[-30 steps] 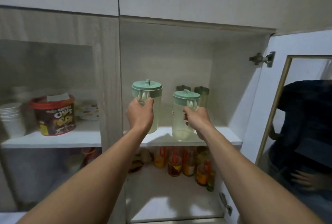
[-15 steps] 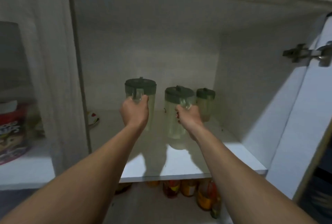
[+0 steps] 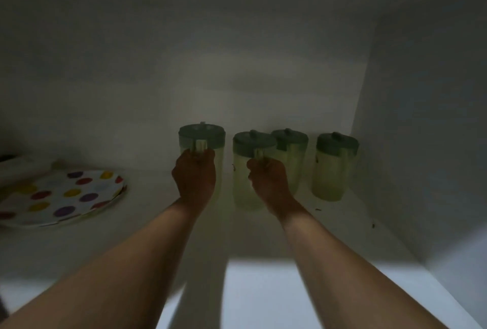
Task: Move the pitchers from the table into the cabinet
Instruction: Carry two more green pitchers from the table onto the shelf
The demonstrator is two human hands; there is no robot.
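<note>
Deep inside the dim cabinet, my left hand point(image 3: 194, 178) grips the handle of a clear pitcher with a green lid point(image 3: 202, 135). My right hand point(image 3: 268, 183) grips the handle of a second green-lidded pitcher point(image 3: 243, 186) just to its right. Both pitchers are upright near the back wall; I cannot tell whether their bases touch the white shelf point(image 3: 263, 284). Two more pitchers of the same kind stand at the back: one point(image 3: 291, 144) right behind the second, another point(image 3: 332, 168) further right, apart from my hands.
A stack of white plates with coloured dots point(image 3: 60, 197) lies on the shelf at the left. The cabinet's right side wall point(image 3: 427, 144) rises close to the rightmost pitcher. The shelf's front part is lit, the back is dark.
Both hands have carried their pitchers deeper into the cabinet toward the back wall. The view has moved inside, so the dotted plates and a fourth pitcher now show.
</note>
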